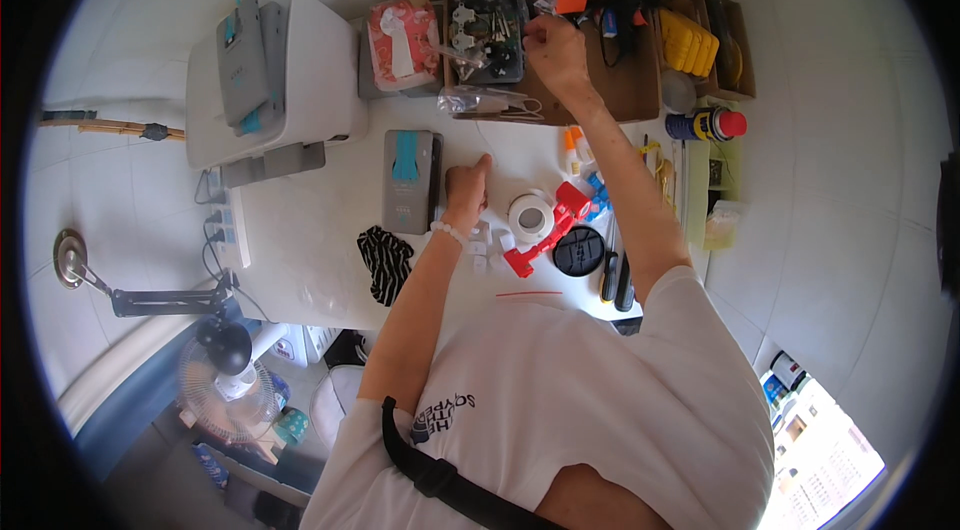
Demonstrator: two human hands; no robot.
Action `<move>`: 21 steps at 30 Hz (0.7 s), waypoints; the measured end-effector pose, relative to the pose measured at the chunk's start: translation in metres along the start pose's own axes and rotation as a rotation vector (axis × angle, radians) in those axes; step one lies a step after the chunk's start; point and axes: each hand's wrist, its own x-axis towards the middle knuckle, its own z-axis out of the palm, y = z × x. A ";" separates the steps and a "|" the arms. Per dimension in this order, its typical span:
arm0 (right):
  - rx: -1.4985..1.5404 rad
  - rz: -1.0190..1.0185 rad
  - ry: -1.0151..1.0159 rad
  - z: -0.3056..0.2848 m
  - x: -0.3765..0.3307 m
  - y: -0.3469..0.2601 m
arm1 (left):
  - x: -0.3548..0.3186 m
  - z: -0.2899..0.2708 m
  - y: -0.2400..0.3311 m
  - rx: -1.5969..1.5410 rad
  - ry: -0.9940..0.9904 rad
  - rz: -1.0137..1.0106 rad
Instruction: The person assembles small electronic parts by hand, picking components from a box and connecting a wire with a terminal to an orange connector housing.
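My right hand (557, 55) is at the right edge of the grey tray (508, 71) inside the cardboard box (628, 95), fingers narrow; I cannot tell what they hold. My left hand (467, 192), loosely curled, is beside the grey case (402, 205).

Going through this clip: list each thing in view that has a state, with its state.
Cardboard box: open.
Dark tray: uncovered, holding small parts.
Tissue pack: open, white tissue sticking out.
Striped cloth: crumpled.
Spray can: capped.
Desk fan: running or off, cannot tell.
Left hand: fingers curled, beside grey case.
Right hand: fingers bent, at the tray's edge.
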 end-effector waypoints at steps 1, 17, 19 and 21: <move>0.065 -0.027 -0.018 -0.012 -0.003 0.002 | 0.001 0.001 -0.002 -0.027 -0.031 0.038; -0.426 0.249 -0.336 -0.068 -0.133 0.030 | 0.001 0.001 0.008 0.039 0.037 -0.042; -0.538 0.245 -0.318 -0.057 -0.135 0.025 | -0.002 0.003 0.010 0.035 0.024 -0.037; -0.570 0.270 -0.287 -0.047 -0.137 0.027 | -0.006 0.004 0.012 0.025 0.013 -0.048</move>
